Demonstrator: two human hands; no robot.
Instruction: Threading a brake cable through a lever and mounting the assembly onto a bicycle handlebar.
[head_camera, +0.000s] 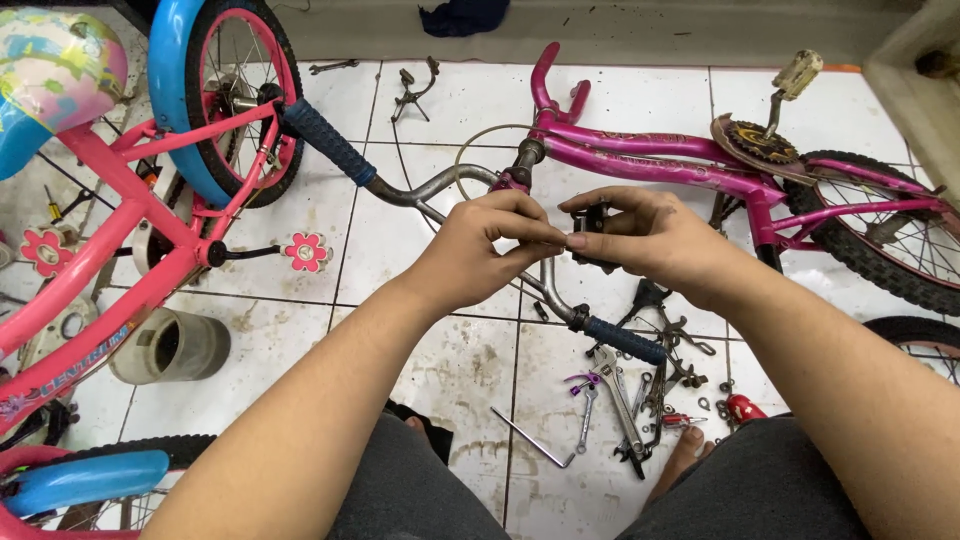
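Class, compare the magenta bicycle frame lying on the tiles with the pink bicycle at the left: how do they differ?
1. The magenta bicycle frame lies flat on the tiled floor; the pink bicycle stands off it.
2. The magenta frame is darker; the pink bicycle is lighter, with blue mudguards.
3. The pink bicycle has a flower-shaped pedal; the magenta frame has a cream pedal.
Both have blue handlebar grips.

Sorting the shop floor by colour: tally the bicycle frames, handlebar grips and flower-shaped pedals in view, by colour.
Magenta bicycle frame: 1
Pink bicycle frame: 1
Blue handlebar grips: 2
Pink flower pedals: 2
Total: 6
Both hands, left hand and right hand, hold a small dark part above the handlebar.
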